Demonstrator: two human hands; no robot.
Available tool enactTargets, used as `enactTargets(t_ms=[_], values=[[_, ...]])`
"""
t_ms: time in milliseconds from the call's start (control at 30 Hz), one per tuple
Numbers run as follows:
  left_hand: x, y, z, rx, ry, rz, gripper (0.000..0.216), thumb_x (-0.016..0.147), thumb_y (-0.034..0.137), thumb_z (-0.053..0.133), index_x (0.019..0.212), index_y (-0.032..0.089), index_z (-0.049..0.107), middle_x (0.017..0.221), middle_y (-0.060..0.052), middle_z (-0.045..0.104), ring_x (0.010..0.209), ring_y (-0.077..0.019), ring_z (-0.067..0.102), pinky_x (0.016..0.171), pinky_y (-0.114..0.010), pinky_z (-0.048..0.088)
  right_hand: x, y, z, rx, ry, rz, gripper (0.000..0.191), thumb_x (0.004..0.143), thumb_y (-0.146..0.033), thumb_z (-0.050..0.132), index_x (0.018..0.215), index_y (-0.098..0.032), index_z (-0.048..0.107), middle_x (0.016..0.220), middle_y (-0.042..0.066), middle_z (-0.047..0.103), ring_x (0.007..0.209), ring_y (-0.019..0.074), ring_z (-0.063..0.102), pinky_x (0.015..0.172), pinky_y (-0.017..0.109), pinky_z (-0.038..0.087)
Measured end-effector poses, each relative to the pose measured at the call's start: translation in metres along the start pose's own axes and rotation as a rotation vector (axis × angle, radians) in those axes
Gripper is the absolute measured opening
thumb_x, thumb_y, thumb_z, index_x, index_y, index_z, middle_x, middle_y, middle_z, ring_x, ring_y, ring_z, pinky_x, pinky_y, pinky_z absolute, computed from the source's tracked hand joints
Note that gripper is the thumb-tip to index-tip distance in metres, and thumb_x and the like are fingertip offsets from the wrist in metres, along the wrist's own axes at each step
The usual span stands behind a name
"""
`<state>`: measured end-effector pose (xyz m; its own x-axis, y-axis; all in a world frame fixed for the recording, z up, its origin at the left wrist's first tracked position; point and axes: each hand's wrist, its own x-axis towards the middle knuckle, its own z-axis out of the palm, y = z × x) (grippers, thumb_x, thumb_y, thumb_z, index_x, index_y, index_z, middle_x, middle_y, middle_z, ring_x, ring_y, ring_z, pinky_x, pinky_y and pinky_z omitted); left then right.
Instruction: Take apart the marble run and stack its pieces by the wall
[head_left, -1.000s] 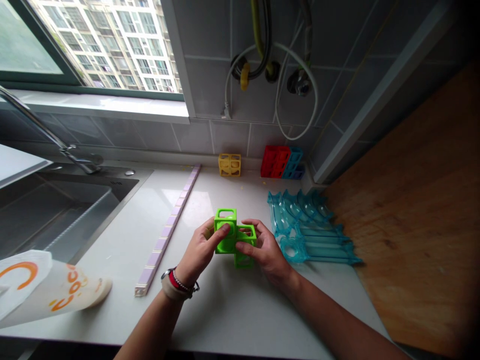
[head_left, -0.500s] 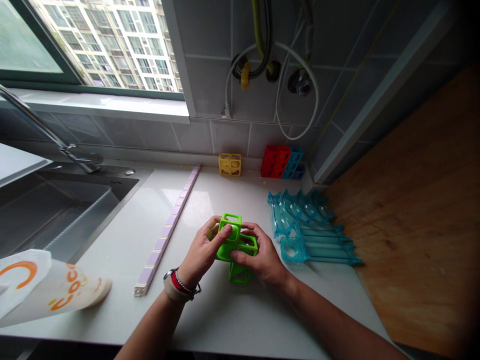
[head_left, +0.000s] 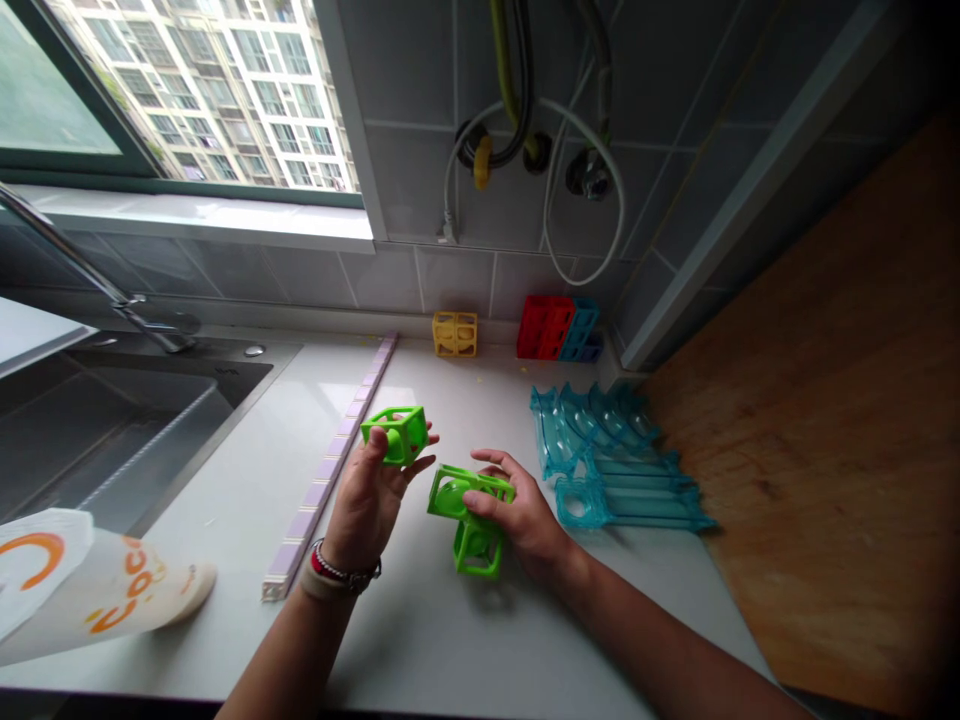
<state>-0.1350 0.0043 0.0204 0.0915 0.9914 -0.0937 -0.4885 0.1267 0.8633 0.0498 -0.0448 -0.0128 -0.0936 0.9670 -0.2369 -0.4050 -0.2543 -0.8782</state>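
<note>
A single green toy cube (head_left: 405,436) with open frame sides is pinched in my left hand (head_left: 367,500), thumb on its near face and some fingers stretched out behind. My right hand (head_left: 529,510) grips a cluster of joined green cubes (head_left: 450,494) by its right side, thumb on top. One cube of that cluster points down towards the counter. A gap separates the single cube from the cluster. To the right of my right hand lie translucent blue track pieces (head_left: 630,500), several of them curved, others straight.
A yellow cube block (head_left: 454,334) and stacked red blocks (head_left: 544,327) with blue blocks (head_left: 579,330) stand against the wall. A long lilac strip (head_left: 330,470) lies left on the white counter (head_left: 420,640). Further left are a drink cup (head_left: 112,585) and the sink (head_left: 247,375). A wooden panel (head_left: 810,430) borders the right.
My left hand has moved left and up with one green cube, which has come apart from the cluster. My right hand still holds the other green cubes, now slightly turned.
</note>
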Motion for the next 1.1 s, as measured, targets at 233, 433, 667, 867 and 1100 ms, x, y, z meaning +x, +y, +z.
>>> enactTargets(t_ms=[233, 433, 667, 867, 1100], values=[[0.005, 0.004, -0.002, -0.046, 0.062, 0.032, 0.042, 0.084, 0.046, 0.079, 0.12, 0.028, 0.066, 0.102, 0.0, 0.067, 0.084, -0.013, 0.068, 0.068, -0.022, 0.056, 0.006, -0.01, -0.002, 0.336, 0.061, 0.116, 0.05, 0.076, -0.035, 0.087, 0.119, -0.024, 0.062, 0.102, 0.003, 0.074, 0.082, 0.0169, 0.068, 0.069, 0.026, 0.053], [0.001, 0.006, 0.003, -0.064, 0.033, -0.011, 0.04, 0.086, 0.035, 0.078, 0.122, 0.025, 0.064, 0.115, -0.004, 0.069, 0.098, -0.0188, 0.072, 0.078, -0.028, 0.061, 0.008, -0.013, -0.004, 0.383, 0.075, 0.105, 0.051, 0.074, -0.037, 0.088, 0.117, -0.023, 0.065, 0.102, 0.003, 0.076, 0.085, 0.0186, 0.07, 0.07, 0.027, 0.055], [-0.001, 0.008, 0.005, -0.089, -0.027, -0.077, 0.036, 0.094, 0.043, 0.068, 0.124, 0.023, 0.062, 0.128, -0.01, 0.068, 0.104, -0.0239, 0.073, 0.084, -0.034, 0.063, 0.007, -0.014, -0.004, 0.405, 0.064, 0.089, 0.048, 0.076, -0.034, 0.087, 0.118, -0.024, 0.066, 0.106, 0.003, 0.076, 0.089, 0.0189, 0.07, 0.073, 0.028, 0.056], [-0.003, 0.006, 0.01, 0.034, -0.035, -0.037, 0.05, 0.086, 0.025, 0.078, 0.131, 0.025, 0.059, 0.145, -0.011, 0.059, 0.117, -0.0262, 0.069, 0.097, -0.037, 0.058, 0.009, -0.016, -0.005, 0.435, 0.068, 0.05, 0.046, 0.076, -0.035, 0.086, 0.117, -0.024, 0.067, 0.103, 0.002, 0.077, 0.087, 0.0189, 0.07, 0.074, 0.028, 0.056], [-0.002, 0.004, 0.008, 0.115, -0.013, -0.016, 0.068, 0.075, 0.017, 0.086, 0.135, 0.025, 0.054, 0.124, -0.009, 0.07, 0.113, -0.0218, 0.068, 0.097, -0.033, 0.054, 0.01, -0.014, -0.005, 0.44, 0.094, 0.042, 0.043, 0.079, -0.036, 0.084, 0.116, -0.024, 0.066, 0.107, 0.003, 0.077, 0.087, 0.0203, 0.072, 0.071, 0.03, 0.057]])
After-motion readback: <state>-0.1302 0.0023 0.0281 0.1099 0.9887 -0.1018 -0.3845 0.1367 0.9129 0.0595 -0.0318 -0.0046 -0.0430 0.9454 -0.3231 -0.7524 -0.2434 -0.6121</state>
